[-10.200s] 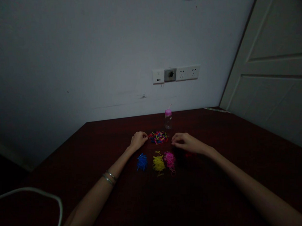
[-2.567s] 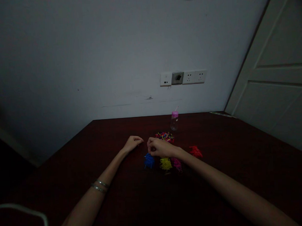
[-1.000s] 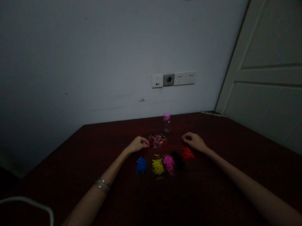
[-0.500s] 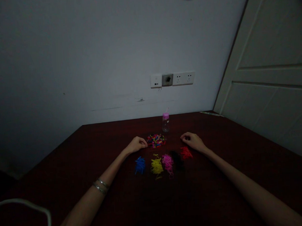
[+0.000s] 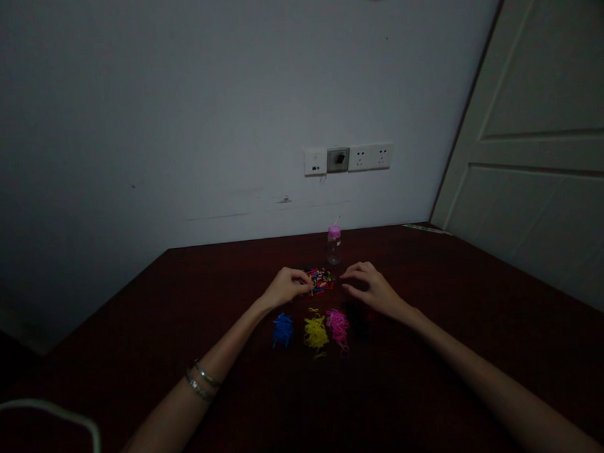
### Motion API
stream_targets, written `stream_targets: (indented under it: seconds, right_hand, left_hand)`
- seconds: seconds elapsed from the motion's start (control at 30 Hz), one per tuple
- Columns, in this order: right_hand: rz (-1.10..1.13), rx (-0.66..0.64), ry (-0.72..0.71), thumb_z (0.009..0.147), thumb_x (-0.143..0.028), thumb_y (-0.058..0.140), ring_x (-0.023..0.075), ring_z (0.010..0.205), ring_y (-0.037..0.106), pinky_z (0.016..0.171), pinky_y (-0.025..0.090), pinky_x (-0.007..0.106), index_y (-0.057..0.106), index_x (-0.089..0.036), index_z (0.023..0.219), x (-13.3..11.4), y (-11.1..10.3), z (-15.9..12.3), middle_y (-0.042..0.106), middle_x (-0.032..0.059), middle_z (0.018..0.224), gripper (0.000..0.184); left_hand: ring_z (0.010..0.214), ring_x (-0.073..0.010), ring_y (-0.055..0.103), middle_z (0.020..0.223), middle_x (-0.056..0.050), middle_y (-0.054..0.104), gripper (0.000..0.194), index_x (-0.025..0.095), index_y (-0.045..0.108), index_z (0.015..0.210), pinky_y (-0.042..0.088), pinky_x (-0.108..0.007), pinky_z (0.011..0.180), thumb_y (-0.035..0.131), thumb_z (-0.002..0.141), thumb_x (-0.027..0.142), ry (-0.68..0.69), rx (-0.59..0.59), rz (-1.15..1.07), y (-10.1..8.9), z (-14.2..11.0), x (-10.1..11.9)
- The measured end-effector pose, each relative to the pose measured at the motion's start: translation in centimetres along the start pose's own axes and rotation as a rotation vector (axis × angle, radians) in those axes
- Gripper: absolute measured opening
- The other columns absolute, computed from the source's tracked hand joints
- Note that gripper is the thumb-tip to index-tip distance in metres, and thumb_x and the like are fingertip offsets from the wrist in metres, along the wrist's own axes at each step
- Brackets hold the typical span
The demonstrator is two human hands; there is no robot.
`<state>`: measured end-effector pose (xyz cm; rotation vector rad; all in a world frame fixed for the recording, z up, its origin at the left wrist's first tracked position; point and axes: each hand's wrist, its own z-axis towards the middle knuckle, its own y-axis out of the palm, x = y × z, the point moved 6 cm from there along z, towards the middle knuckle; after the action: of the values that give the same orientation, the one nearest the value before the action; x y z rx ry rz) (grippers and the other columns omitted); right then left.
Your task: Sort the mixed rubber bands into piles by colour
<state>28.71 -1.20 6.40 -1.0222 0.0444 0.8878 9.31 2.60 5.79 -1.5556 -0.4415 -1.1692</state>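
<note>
A pile of small mixed-colour rubber bands [image 5: 321, 282] lies on the dark red table [image 5: 243, 262]. My left hand [image 5: 287, 286] reaches its left edge, thumb and fingertips drawn together there; anything between them is too small to make out. To the right of the pile hovers my right hand [image 5: 372, 290], thumb and fingers apart, with nothing visible in them. Nearer to me lie single-colour heaps: blue bands [image 5: 283, 329], yellow bands [image 5: 315, 332] and pink bands [image 5: 338, 326]. The black heap [image 5: 355, 321] is hard to see, and my right hand and its shadow mostly hide the red one.
Behind the pile stands a clear bottle with a pink lid and straw [image 5: 334, 245]. Wall sockets [image 5: 349, 159] are above the table, a panelled door [image 5: 543, 149] is at right, and a pale cable [image 5: 64, 412] curves at lower left.
My right hand has moved left toward the mixed pile, its fingers spreading and its shadow covering the red heap. My left hand has shifted slightly right, onto the pile's edge.
</note>
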Motion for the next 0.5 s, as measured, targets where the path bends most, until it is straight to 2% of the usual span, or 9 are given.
stream_targets:
  seconds: [0.17,0.3,0.5]
  right_hand:
    - [0.085,-0.040,-0.109,0.075,-0.032,0.059,0.0212,0.097,0.046,0.085,0.041,0.040,0.062,-0.024,0.097,-3.0,0.3,-0.1,0.055,0.0068,0.099,0.023]
    - [0.133,-0.047,-0.120,0.075,-0.031,0.060,0.0207,0.097,0.047,0.084,0.042,0.039,0.062,-0.025,0.096,-3.5,0.2,-0.2,0.055,0.0062,0.099,0.022]
    - [0.177,-0.084,-0.140,0.079,-0.026,0.056,0.0187,0.094,0.048,0.083,0.041,0.037,0.063,-0.022,0.083,-4.1,0.1,-0.2,0.055,0.0059,0.096,0.010]
  left_hand:
    - [0.053,-0.0078,0.047,0.058,-0.001,0.058,0.017,0.009,0.067,0.071,0.035,-0.019,0.050,0.061,0.065,0.024,0.078,-0.035,0.004,1.5,-0.7,2.3]
    - [0.051,-0.0073,0.044,0.055,-0.001,0.055,0.019,0.009,0.068,0.072,0.032,-0.018,0.048,0.060,0.065,0.024,0.085,-0.019,0.008,2.2,-1.1,2.6]
    - [0.050,-0.0062,0.041,0.055,0.000,0.055,0.019,0.009,0.068,0.069,0.030,-0.018,0.048,0.060,0.065,0.026,0.131,0.015,0.009,2.8,-1.4,2.7]
